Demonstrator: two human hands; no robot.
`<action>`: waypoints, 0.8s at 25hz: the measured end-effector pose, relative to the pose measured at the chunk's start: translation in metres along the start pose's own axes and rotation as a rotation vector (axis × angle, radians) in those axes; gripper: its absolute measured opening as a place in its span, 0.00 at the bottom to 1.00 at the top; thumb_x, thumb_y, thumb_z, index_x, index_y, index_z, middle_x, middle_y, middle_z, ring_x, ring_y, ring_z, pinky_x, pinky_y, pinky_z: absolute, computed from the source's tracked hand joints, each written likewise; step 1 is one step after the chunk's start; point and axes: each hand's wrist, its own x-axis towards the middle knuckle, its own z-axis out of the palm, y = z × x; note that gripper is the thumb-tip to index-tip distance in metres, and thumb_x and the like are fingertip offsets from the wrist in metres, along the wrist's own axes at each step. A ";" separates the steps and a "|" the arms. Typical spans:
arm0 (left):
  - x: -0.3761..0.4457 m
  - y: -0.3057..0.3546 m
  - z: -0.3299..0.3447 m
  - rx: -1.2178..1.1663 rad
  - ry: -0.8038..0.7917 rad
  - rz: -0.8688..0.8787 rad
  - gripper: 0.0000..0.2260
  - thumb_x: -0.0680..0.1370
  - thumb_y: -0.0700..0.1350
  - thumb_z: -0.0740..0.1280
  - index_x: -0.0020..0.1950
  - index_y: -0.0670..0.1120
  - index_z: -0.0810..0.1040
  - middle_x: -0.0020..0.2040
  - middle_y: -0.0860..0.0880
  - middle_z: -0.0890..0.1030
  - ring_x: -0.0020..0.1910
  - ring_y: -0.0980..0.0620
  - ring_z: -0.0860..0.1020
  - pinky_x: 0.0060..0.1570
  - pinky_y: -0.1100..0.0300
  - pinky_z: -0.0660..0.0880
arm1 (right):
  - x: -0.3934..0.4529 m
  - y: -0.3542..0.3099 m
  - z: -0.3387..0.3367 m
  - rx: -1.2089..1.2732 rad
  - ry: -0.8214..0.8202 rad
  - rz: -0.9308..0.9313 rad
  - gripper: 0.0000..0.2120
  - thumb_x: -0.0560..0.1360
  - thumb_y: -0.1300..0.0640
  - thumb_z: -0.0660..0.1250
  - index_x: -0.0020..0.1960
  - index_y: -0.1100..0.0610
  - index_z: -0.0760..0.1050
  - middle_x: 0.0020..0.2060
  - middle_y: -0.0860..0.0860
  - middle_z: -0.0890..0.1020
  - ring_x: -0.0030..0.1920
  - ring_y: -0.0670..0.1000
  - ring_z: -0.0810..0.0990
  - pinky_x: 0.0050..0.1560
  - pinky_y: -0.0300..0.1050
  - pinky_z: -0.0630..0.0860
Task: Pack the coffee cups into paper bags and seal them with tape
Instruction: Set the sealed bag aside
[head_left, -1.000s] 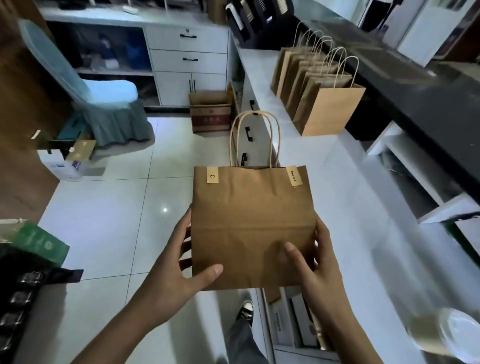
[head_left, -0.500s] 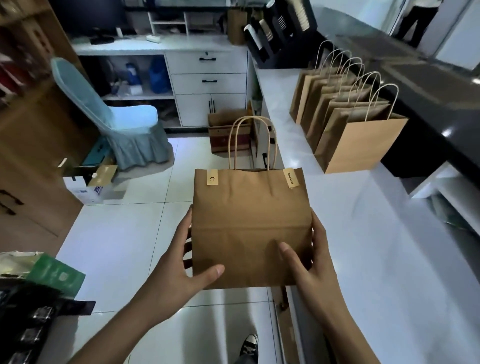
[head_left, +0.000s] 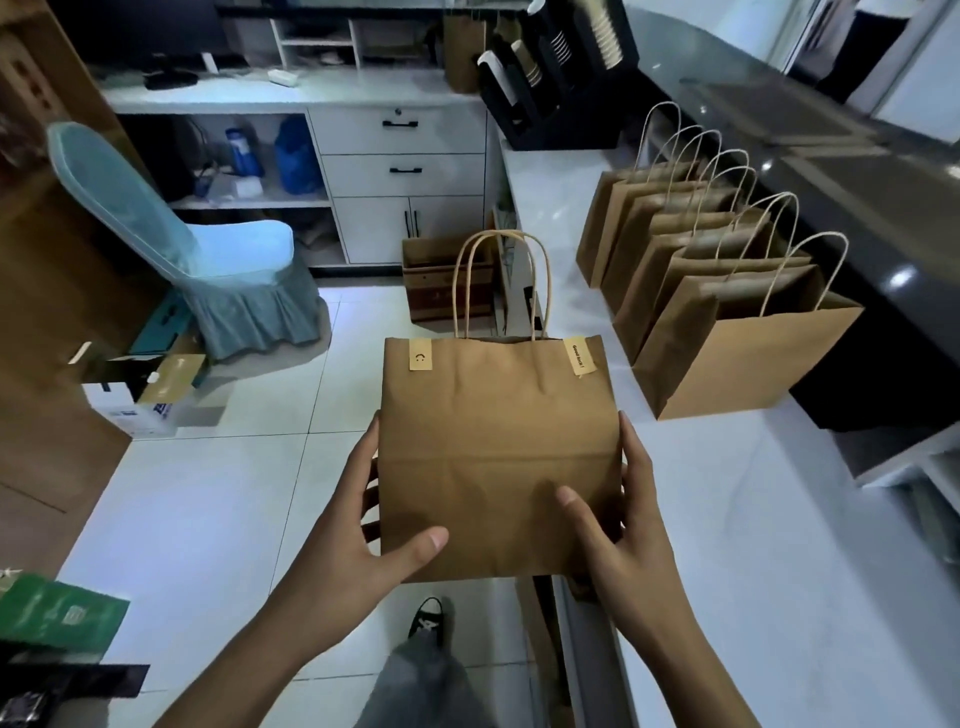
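White counter with paper bags

The setting is the service area behind a café or takeaway counter. Ahead and to the right of the right hand, a white worktop carries a row of brown paper carrier bags, standing upright beside a raised dark counter. Further ahead, a black rack holds stacked paper cups and lids. Ahead of the left hand stand white drawer units, open shelving, a covered chair and cardboard boxes on a tiled floor.
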 end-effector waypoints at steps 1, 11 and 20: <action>0.017 0.000 -0.001 -0.002 -0.006 0.006 0.46 0.68 0.53 0.77 0.76 0.73 0.54 0.63 0.71 0.75 0.64 0.64 0.76 0.58 0.61 0.76 | 0.015 0.000 0.003 -0.003 0.008 -0.007 0.38 0.75 0.45 0.71 0.77 0.27 0.54 0.71 0.27 0.66 0.73 0.42 0.69 0.68 0.58 0.76; 0.197 0.004 -0.050 -0.039 -0.095 0.037 0.47 0.66 0.56 0.78 0.76 0.75 0.53 0.65 0.70 0.74 0.66 0.64 0.75 0.63 0.54 0.77 | 0.171 -0.024 0.050 -0.072 0.112 -0.031 0.40 0.74 0.46 0.71 0.79 0.33 0.54 0.73 0.30 0.65 0.66 0.25 0.66 0.61 0.26 0.72; 0.309 0.002 -0.084 -0.043 -0.135 0.047 0.47 0.67 0.55 0.79 0.76 0.74 0.54 0.68 0.70 0.71 0.68 0.61 0.74 0.66 0.49 0.76 | 0.282 -0.029 0.087 -0.118 0.123 0.002 0.40 0.74 0.43 0.70 0.78 0.29 0.51 0.77 0.32 0.58 0.70 0.32 0.64 0.63 0.29 0.69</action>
